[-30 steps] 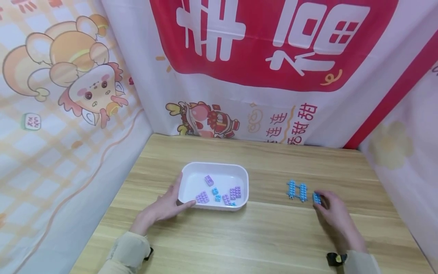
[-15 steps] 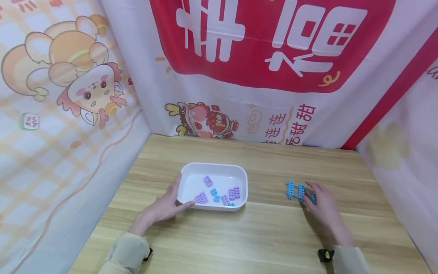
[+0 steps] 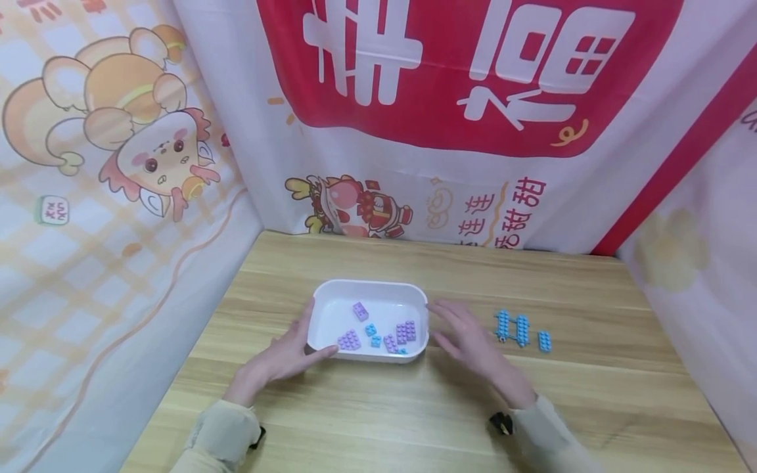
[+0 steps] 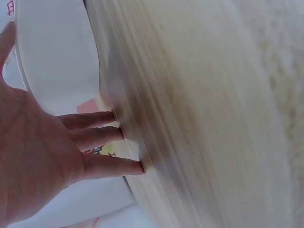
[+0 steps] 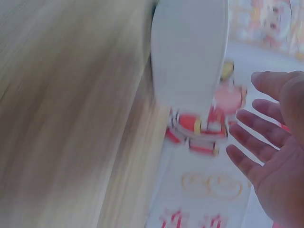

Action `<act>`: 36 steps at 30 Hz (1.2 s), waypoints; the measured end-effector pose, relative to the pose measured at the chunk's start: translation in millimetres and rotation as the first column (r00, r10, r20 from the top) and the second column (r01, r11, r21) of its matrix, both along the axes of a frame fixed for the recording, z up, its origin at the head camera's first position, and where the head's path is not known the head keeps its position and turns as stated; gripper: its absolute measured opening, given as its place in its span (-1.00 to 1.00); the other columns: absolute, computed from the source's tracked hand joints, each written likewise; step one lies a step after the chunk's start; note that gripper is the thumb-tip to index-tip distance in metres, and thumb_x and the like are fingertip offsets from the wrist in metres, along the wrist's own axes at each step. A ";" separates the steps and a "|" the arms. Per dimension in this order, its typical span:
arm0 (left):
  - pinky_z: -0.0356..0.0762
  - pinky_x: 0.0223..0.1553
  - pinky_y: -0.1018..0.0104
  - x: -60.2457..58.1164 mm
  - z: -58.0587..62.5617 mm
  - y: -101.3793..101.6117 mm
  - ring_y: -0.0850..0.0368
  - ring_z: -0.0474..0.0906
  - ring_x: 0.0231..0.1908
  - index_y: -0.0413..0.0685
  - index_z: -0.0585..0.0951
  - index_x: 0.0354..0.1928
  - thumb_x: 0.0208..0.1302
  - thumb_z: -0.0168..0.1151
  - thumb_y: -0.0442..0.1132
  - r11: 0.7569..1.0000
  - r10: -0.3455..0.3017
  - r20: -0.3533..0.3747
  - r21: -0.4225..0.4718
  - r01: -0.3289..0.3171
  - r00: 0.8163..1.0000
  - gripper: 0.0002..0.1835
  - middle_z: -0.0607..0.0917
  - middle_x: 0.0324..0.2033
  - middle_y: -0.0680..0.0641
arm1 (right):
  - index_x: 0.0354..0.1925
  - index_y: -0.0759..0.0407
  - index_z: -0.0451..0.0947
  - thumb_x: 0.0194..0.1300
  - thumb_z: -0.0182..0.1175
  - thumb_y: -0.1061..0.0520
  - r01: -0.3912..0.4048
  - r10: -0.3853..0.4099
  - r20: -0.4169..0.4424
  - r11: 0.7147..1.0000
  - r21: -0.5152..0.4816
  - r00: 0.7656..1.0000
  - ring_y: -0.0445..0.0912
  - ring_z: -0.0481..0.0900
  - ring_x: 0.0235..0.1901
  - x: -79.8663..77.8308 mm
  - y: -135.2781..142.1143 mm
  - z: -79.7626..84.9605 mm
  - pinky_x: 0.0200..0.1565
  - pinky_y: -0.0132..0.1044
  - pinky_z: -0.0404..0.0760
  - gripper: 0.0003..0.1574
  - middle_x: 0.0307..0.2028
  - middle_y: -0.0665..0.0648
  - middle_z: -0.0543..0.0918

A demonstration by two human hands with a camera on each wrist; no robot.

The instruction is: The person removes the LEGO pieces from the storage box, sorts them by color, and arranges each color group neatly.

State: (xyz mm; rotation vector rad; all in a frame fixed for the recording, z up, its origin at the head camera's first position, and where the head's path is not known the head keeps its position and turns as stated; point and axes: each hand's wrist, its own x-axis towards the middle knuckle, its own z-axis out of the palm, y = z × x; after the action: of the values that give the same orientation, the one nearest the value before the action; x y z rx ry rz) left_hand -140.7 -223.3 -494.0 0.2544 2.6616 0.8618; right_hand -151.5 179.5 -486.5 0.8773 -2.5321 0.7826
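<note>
Toward the left of the table stands a white plastic box, with several purple building bricks and small light-blue bricks inside. My left hand rests against its left end, thumb at the near rim; the left wrist view shows three straight fingers touching the table. Empty and with fingers spread, my right hand is at the box's right end. In the right wrist view its fingers look apart from the box. Farther right lie two blue wheel-base pieces and a blue brick.
The wooden table meets a printed cloth hanging along its back edge. More cloth covers the left side and the right side.
My right hand has put the blue brick down beside the wheel-base pieces, let go and moved left to the box. My left hand has stayed on the box.
</note>
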 end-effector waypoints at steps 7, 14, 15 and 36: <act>-0.19 0.53 -0.79 0.5 -2.2 -0.7 -0.52 -0.11 0.72 0.05 -0.46 0.79 0.43 0.18 0.55 1.000 0.007 -0.011 -0.015 -0.007 1.000 0.37 -0.17 0.78 -0.37 | 0.54 0.14 0.51 0.36 0.56 0.14 -0.046 0.038 0.198 0.998 0.034 0.979 0.20 0.61 0.46 -0.8 -33.3 5.4 0.50 0.18 0.59 -0.13 0.49 0.26 0.61; -0.18 0.52 -0.81 1.3 -1.7 -2.1 -0.55 -0.06 0.71 0.01 -0.43 0.79 0.43 0.18 0.55 1.000 0.019 -0.012 -0.025 -0.019 1.000 0.37 -0.14 0.77 -0.39 | 0.49 0.15 0.56 0.31 0.59 0.09 -0.127 0.085 0.347 0.987 0.100 0.934 0.18 0.64 0.42 -14.1 -54.8 4.5 0.50 0.17 0.61 -0.15 0.43 0.26 0.67; -0.18 0.52 -0.81 1.4 -1.7 -2.1 -0.55 -0.06 0.71 0.01 -0.42 0.79 0.43 0.18 0.55 0.999 0.020 -0.013 -0.026 -0.020 1.000 0.37 -0.13 0.77 -0.39 | 0.48 0.16 0.57 0.31 0.59 0.09 -0.144 0.097 0.356 0.984 0.109 0.929 0.18 0.65 0.41 -16.4 -57.5 4.0 0.50 0.15 0.62 -0.16 0.40 0.26 0.68; -0.17 0.53 -0.80 0.3 -3.7 0.8 -0.55 -0.02 0.70 0.05 -0.43 0.79 0.43 0.19 0.55 1.000 0.017 -0.012 -0.023 -0.017 1.000 0.36 -0.12 0.77 -0.39 | 0.09 0.28 0.82 0.24 0.61 0.24 -0.330 0.215 0.424 0.918 0.220 0.880 0.11 0.81 0.08 -42.1 -92.9 1.4 0.29 0.03 0.76 -0.55 0.03 0.24 0.88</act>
State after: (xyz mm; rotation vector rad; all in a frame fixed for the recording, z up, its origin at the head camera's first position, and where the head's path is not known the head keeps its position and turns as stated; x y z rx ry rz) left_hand -140.4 -222.5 -497.7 0.2323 2.6870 0.8368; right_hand -193.6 86.6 -485.0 1.3175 -2.9694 0.7436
